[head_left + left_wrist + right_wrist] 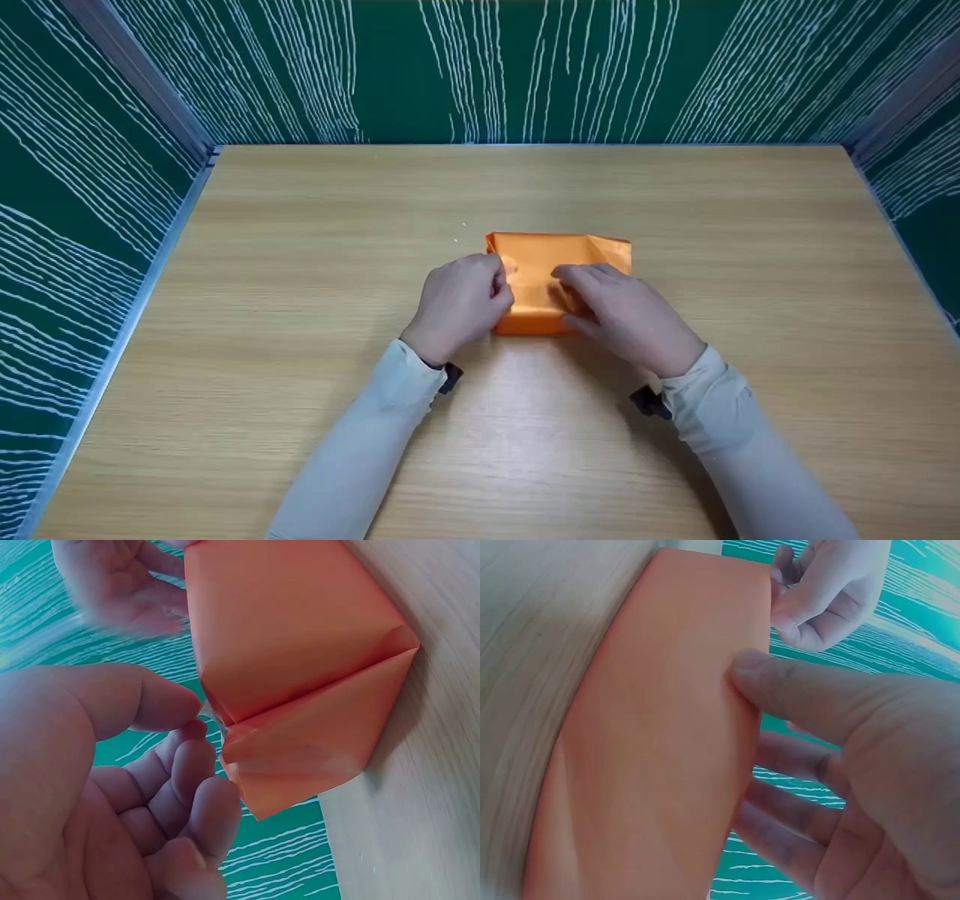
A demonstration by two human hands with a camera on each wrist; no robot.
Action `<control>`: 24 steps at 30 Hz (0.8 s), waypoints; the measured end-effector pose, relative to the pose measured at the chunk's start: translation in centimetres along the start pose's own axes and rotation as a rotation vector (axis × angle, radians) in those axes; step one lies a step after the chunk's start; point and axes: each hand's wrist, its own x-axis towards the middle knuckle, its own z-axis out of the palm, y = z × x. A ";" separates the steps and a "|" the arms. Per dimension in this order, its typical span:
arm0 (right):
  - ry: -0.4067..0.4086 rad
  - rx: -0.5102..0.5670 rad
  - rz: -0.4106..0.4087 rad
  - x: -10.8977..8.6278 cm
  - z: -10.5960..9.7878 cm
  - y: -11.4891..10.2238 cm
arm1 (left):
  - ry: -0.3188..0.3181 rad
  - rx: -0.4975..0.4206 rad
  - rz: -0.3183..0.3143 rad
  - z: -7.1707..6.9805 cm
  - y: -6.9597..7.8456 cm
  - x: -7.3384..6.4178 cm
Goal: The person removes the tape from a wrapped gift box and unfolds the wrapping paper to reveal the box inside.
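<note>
An orange paper-wrapped package (536, 300) lies on the table, its left end folded into creased flaps in the left wrist view. My left hand (465, 304) is at that end, where thumb and index finger pinch a small translucent piece of tape (210, 711) at the fold. A shiny clear strip (300, 761) lies across the lower flap. My right hand (622, 311) rests on the right part of the package, its thumb (769, 679) touching the near side and its other fingers reaching over the top, fairly straight.
The package stands on a light wooden table (300, 262). Tiny white bits (459, 232) lie behind its left corner. Green walls (390, 75) with white wavy lines border the table at the back and sides. A dark band (651, 403) shows at the right wrist.
</note>
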 end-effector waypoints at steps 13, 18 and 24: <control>-0.006 -0.027 -0.030 0.0 0.0 -0.2 | -0.040 -0.079 -0.029 -0.5 -0.1 0.2; -0.016 -0.026 -0.027 -0.1 0.0 -0.2 | -0.037 -0.108 -0.017 -0.5 -0.1 0.1; -0.021 -0.023 -0.019 0.0 0.0 -0.2 | -0.025 -0.084 0.012 -0.8 -0.2 0.1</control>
